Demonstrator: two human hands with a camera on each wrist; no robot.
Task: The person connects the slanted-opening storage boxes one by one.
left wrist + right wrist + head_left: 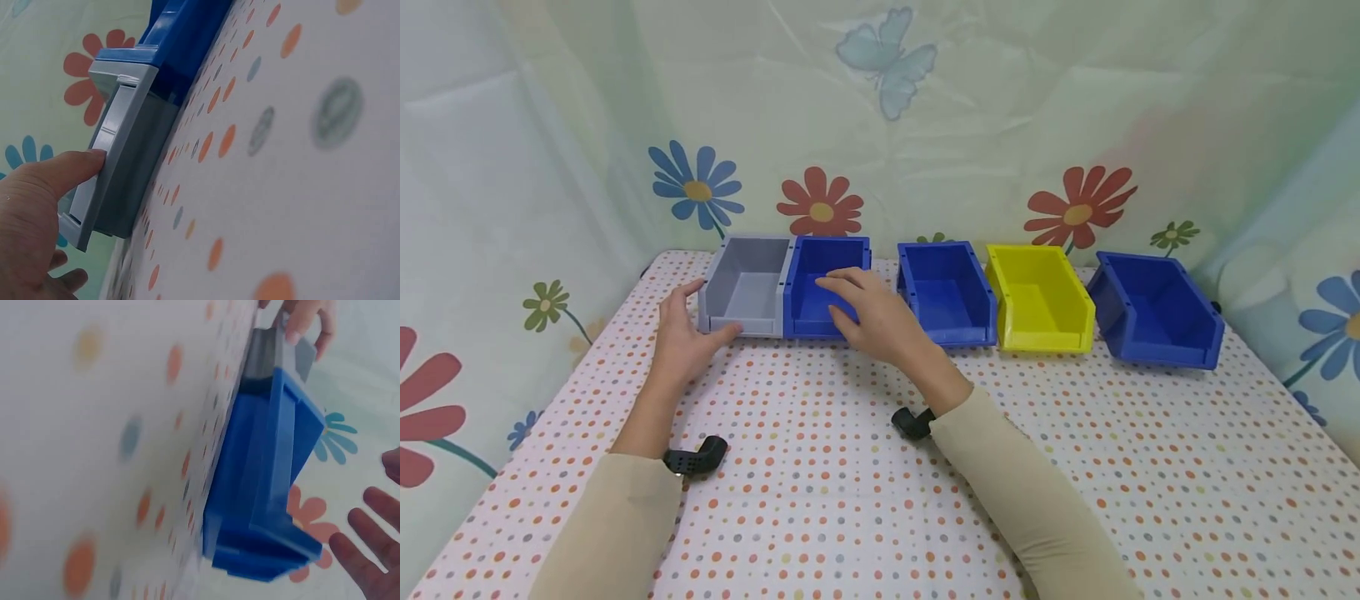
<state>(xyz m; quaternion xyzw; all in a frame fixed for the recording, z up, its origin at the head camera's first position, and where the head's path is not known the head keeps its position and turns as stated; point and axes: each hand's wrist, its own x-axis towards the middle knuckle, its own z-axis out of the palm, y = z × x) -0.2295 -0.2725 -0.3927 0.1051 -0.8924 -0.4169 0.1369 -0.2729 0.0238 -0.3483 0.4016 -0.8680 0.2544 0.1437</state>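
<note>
My left hand [688, 329] holds the grey bin [747, 317] at the left end of the row. Its thumb [78, 170] presses on the bin's front lip while the fingers lie along the left side. Against the grey bin's right side stands a blue bin [820, 304]. Over that blue bin's right front part hovers my right hand [880, 317], fingers loosely bent and parted, with nothing in them. In the right wrist view, its fingers [369, 534] appear apart from the blue bin [284, 453]. The right hand hides part of this bin's right wall.
Farther right along the row are another blue bin [947, 296], a yellow bin [1041, 304] and a last blue bin [1161, 308], slightly turned. A dotted cloth [820, 500] covers the table. Behind the bins hangs a flowered curtain [955, 158].
</note>
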